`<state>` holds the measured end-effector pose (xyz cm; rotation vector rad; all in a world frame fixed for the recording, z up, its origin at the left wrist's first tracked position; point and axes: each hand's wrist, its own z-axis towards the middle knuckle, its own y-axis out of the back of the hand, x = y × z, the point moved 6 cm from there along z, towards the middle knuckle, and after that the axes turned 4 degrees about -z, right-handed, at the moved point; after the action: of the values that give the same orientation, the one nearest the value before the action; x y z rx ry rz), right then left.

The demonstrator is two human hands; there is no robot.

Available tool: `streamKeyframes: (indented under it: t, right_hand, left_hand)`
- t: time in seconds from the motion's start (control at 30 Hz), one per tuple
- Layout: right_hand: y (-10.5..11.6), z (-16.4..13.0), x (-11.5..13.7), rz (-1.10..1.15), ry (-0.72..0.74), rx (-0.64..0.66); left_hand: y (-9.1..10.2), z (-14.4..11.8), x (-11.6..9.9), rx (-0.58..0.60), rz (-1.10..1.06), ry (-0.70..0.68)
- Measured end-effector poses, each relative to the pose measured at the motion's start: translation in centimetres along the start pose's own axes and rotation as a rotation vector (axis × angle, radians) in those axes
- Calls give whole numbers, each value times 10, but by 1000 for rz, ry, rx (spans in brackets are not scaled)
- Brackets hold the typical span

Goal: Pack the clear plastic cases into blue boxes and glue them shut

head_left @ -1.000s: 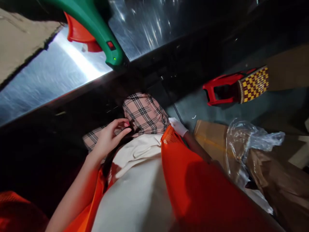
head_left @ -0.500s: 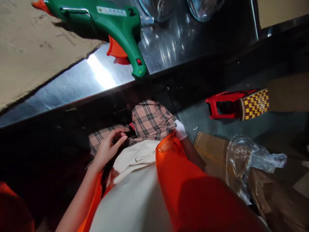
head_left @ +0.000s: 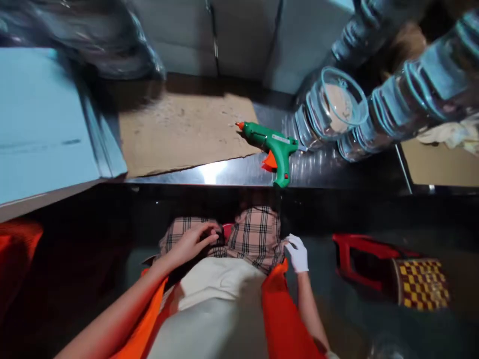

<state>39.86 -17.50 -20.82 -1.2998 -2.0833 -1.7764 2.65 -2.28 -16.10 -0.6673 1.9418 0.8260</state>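
Plaid trousers (head_left: 258, 234) on the lap take both hands: bare left hand (head_left: 194, 243) rests on the left thigh, fingers curled loosely at a small red bit (head_left: 226, 231) between the knees, whether it pinches that or just the cloth cannot be told; white-gloved right hand (head_left: 298, 253) sits at the right thigh's outer edge, at 3 o'clock of the lap, fingers bent, holding nothing visible, just touching the fabric. Neither hand is on the bench, so by my read work with the tool has not started or is paused; glue gun (head_left: 275, 147) lies untouched at 12 o'clock from the lap, on the steel bench edge (head_left: 209, 174), nozzle on the cardboard sheet (head_left: 183, 132), well apart from both hands. Stacked clear plastic cups (head_left: 329, 107) lie on their sides at 1 o'clock, just beside the gun. Pale blue boards (head_left: 45, 129) at 10 o'clock. Orange mesh vest (head_left: 279, 304) and cream top (head_left: 213, 309) fill the bottom. Red stool with checked seat (head_left: 392, 274) lies tipped on the floor at 3 o'clock. Dark bench front (head_left: 337, 209) stands between the hands and the gun.
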Motion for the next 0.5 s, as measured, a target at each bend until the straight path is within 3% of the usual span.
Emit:
streamKeyframes:
  t: [0.07,0.13,0.2,0.27,0.3,0.37,0.43,0.47,0.5]
  right_hand:
    - [-2,33,18,-57,75,18]
    - [9,52,31,-109,128,38]
    - [40,61,37,-165,138,4]
    - [83,65,39,-216,126,-83]
    - [103,67,42,-231,132,-131]
    - [133,74,59,-257,187,-231]
    - [137,81,96,-282,333,-282]
    - [130,82,121,-295,442,-283]
    - [118,81,148,-305,565,-271]
  left_hand:
    - [0,6,-12,-24,6,-59]
    - [2,1,-25,-61,8,-113]
    - [14,-16,-43,-133,13,-201]
    - [48,-45,-69,-287,40,-324]
    - [75,-62,-84,-416,66,-381]
    - [149,-97,-113,-793,189,-416]
    - [234,-120,-130,-1177,370,-245]
    - [274,-122,-131,-1275,465,-93]
    - [311,-119,-124,-1301,523,97]
